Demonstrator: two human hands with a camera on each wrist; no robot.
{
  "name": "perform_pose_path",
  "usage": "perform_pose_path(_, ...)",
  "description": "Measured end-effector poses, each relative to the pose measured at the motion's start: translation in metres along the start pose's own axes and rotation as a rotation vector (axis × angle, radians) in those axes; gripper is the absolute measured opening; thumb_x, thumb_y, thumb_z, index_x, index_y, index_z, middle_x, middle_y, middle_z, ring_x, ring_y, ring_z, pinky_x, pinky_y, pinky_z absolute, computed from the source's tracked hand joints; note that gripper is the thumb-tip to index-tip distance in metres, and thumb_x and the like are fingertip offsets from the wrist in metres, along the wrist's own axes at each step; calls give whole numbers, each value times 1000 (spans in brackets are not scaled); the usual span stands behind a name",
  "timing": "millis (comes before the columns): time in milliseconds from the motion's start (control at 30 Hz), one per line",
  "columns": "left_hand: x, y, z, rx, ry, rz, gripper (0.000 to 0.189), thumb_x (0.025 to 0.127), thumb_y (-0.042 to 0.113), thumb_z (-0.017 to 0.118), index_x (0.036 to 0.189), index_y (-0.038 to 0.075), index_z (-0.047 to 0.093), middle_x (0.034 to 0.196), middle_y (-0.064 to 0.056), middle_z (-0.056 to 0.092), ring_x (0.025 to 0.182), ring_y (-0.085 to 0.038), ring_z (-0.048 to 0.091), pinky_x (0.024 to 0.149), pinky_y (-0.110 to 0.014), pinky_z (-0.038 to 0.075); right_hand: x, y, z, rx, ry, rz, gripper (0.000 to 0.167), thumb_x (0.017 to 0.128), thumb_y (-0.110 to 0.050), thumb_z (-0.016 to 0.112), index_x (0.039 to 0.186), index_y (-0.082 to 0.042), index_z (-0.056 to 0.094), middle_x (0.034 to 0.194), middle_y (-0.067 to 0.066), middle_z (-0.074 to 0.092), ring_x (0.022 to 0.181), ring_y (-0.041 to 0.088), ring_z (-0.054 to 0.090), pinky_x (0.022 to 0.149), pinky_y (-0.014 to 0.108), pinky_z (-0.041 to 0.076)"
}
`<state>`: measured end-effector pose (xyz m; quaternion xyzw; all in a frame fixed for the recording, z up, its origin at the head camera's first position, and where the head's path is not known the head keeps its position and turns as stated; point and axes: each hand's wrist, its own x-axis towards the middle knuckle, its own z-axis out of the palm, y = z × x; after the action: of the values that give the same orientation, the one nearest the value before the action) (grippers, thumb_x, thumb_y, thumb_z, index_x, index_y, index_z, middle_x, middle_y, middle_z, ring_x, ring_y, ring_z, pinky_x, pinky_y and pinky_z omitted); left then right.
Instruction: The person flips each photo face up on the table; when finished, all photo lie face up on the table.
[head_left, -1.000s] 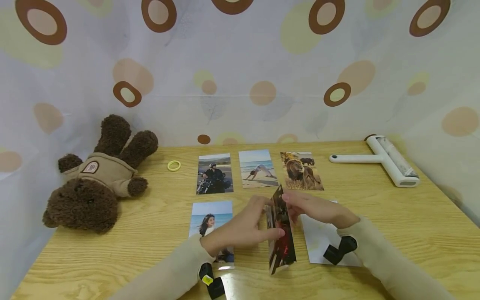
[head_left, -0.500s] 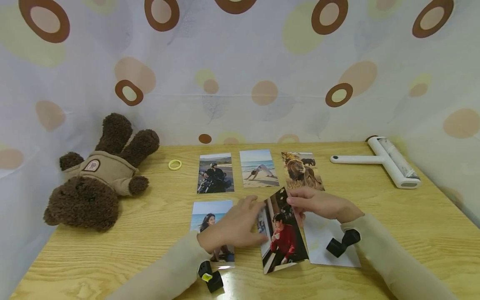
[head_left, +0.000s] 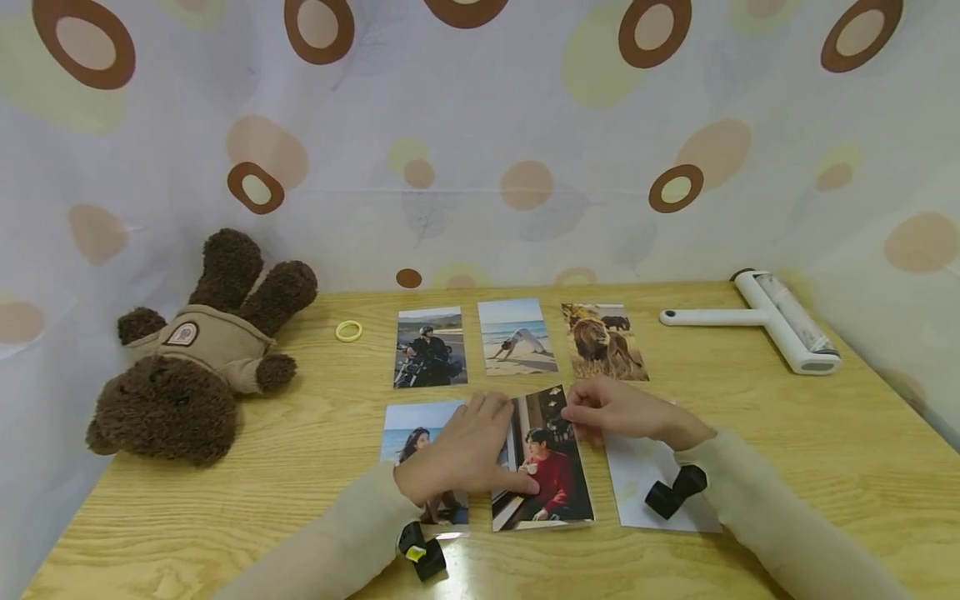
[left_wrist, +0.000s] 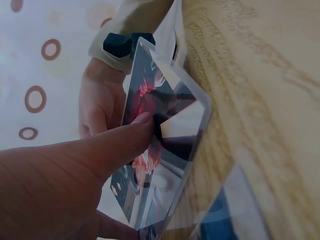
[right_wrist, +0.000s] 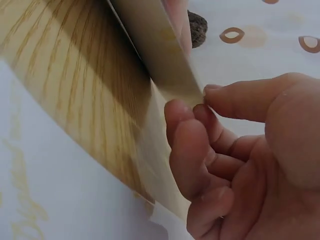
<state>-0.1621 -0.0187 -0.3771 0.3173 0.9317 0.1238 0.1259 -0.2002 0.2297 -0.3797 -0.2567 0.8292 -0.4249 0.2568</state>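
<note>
A photo of a person in a red sweater (head_left: pixel 555 496) lies low over the table between my hands. My right hand (head_left: pixel 633 412) pinches its upper right edge; the right wrist view shows thumb and forefinger meeting at a corner of the photo's pale back (right_wrist: pixel 150 45). My left hand (head_left: pixel 468 454) is at the photo's left side, fingers extended, with its thumb (left_wrist: pixel 125 135) resting across the picture face. Partly under the left hand and wrist lies a photo of a woman by the sea (head_left: pixel 412 437). A white card (head_left: pixel 630 492) lies under the right wrist.
Behind the hands lie a motorcyclist photo (head_left: pixel 430 348), a beach yoga photo (head_left: pixel 516 336) and a lion photo (head_left: pixel 603 342). A yellow ring (head_left: pixel 348 332) and a brown teddy bear (head_left: pixel 210 350) are at left. At the right back lies a white lint roller (head_left: pixel 787 321).
The red-sweater photo has turned from nearly upright to almost flat, face up, and shifted left. My right hand keeps its edge pinched; the left thumb has come over its face.
</note>
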Motion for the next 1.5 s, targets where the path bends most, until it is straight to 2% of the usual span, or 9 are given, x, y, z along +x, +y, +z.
perform_pose_path(200, 1, -1, 0, 49, -29, 4, 105, 73, 67, 70, 147, 0, 35, 155, -15, 28, 140, -29, 30, 114, -44, 30, -3, 1, -1, -33, 34, 32, 26, 102, -17, 47, 89, -1, 63, 68, 0, 58, 53, 9, 52, 52, 25, 46)
perform_pose_path(433, 4, 0, 6, 78, 11, -32, 103, 73, 70, 68, 144, 1, 38, 154, -16, 29, 140, -31, 31, 112, -45, 32, -4, -3, -3, -45, 33, 108, 29, 103, -23, 45, 99, -1, 64, 72, 3, 59, 55, 12, 51, 54, 25, 45)
perform_pose_path(667, 6, 3, 8, 109, 32, -49, 98, 72, 72, 66, 140, 3, 45, 151, -14, 34, 136, -29, 36, 109, -44, 37, -8, -7, -10, -117, 58, 139, 39, 100, -25, 51, 124, 5, 52, 78, 6, 63, 59, 16, 55, 59, 29, 45)
perform_pose_path(767, 6, 6, 9, 121, 22, -43, 97, 75, 72, 63, 140, 3, 45, 151, -15, 35, 137, -30, 35, 107, -43, 39, -13, -7, -15, -132, 67, 133, 40, 99, -23, 53, 126, 6, 49, 79, 7, 64, 60, 17, 55, 58, 28, 44)
perform_pose_path(967, 6, 10, 10, 108, 42, -28, 82, 87, 66, 52, 140, 4, 45, 149, -14, 37, 135, -28, 37, 102, -41, 43, -18, -7, -23, -151, 82, 112, 39, 99, -24, 54, 124, 5, 51, 79, 8, 64, 60, 17, 55, 55, 27, 41)
perform_pose_path(1100, 6, 11, 6, 79, 89, 33, 72, 90, 58, 55, 138, 5, 49, 145, -14, 41, 131, -28, 41, 100, -41, 44, -24, -7, -32, -151, 79, 106, 39, 100, -24, 52, 126, 6, 50, 84, 9, 64, 63, 18, 56, 57, 28, 43)
perform_pose_path(1267, 9, 14, 2, 90, 138, 119, 59, 91, 50, 59, 130, 7, 55, 137, -11, 47, 124, -25, 45, 96, -38, 46, -36, -2, -42, -159, 105, 95, 37, 100, -22, 52, 126, 4, 50, 86, 9, 63, 68, 17, 56, 61, 29, 43)
perform_pose_path(1433, 19, 25, 5, 98, 76, 189, 55, 93, 50, 58, 129, 8, 56, 138, -9, 46, 125, -23, 44, 95, -33, 46, -51, 12, -45, -186, 144, 45, 34, 98, -16, 56, 123, 6, 51, 82, 8, 60, 67, 13, 54, 60, 24, 43)
perform_pose_path(1500, 25, 32, 6, 107, 49, 215, 54, 92, 51, 57, 128, 10, 56, 136, -8, 47, 123, -22, 44, 94, -31, 45, -58, 17, -46, -207, 165, 33, 35, 97, -17, 58, 123, 6, 51, 88, 8, 60, 71, 11, 54, 61, 24, 45)
